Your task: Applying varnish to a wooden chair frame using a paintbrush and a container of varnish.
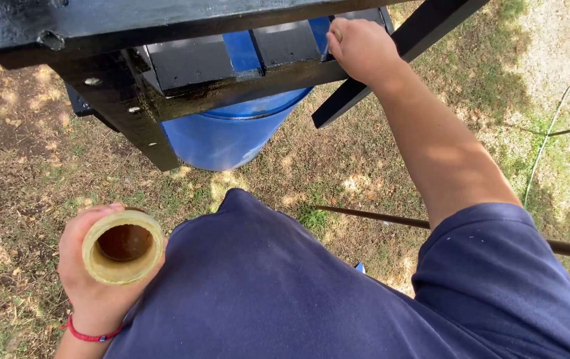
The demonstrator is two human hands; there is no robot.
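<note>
Two hands are showing: the left hand and the right hand. One yellowish hollow tube is sitting in the left grip, open end facing up. One red wristband is circling the left wrist. One black-painted frame is standing overhead, carrying three black slats with blue showing between them. One blue barrel is standing beneath it. Two thin dark rods are crossing the grass, and one pale cord is trailing at the far right.
</note>
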